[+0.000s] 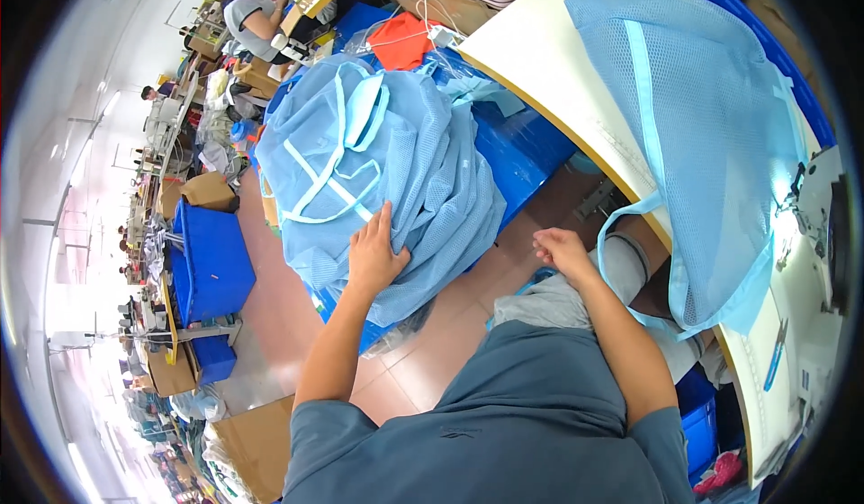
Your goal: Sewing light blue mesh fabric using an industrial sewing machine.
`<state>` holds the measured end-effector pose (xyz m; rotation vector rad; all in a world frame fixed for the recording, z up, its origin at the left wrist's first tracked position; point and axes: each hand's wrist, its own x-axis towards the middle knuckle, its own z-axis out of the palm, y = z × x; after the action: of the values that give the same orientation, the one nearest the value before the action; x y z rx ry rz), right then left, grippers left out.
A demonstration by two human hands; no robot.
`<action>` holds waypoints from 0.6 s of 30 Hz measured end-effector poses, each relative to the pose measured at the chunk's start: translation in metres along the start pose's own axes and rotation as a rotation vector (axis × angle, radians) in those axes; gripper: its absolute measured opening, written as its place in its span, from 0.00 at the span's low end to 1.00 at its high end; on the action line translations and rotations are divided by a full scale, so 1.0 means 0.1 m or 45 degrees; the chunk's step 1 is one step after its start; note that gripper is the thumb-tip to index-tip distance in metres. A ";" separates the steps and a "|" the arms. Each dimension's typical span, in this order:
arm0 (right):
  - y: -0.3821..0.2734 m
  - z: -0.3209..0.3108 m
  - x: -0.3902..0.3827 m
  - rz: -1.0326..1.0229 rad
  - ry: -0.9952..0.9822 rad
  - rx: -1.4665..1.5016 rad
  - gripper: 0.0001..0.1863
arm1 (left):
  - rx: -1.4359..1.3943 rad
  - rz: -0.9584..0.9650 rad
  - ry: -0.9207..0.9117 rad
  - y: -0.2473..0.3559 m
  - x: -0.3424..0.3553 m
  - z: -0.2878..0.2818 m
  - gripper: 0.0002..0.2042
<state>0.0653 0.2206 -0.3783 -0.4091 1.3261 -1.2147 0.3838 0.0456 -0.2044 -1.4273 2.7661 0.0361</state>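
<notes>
My left hand (373, 254) lies with its fingers stretched out on the near side of a heap of blue mesh bags (423, 171). Light blue straps (328, 175) cross the top of that heap. Above my lap, my right hand (562, 252) is loosely closed, and no object shows in it. To its right, another blue mesh bag (711, 135) with light blue edging is spread over the white worktable (531, 31). One strap loop (621, 234) of this bag hangs over the table edge, beside my right forearm.
Blue bins (211, 261) stand on the floor at left. An orange-red cloth (400, 41) and a white cabled plug (444, 36) lie beyond the heap. Blue-handled snips (775, 356) rest near a sewing machine (819, 225) at right. A co-worker (252, 13) sits at far left.
</notes>
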 end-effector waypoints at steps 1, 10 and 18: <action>-0.01 0.01 0.01 0.000 -0.005 0.011 0.13 | 0.004 0.009 0.011 -0.03 -0.01 0.01 0.47; 0.10 -0.07 0.07 -0.024 -0.047 0.027 0.11 | -0.059 0.075 0.075 -0.03 -0.02 0.00 0.48; 0.04 -0.01 0.03 0.029 -0.030 -0.017 0.12 | -0.060 0.052 0.040 -0.09 -0.05 0.01 0.47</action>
<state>0.0659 0.2199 -0.3838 -0.4158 1.3159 -1.1796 0.3937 0.0447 -0.2050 -1.3934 2.8381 0.0813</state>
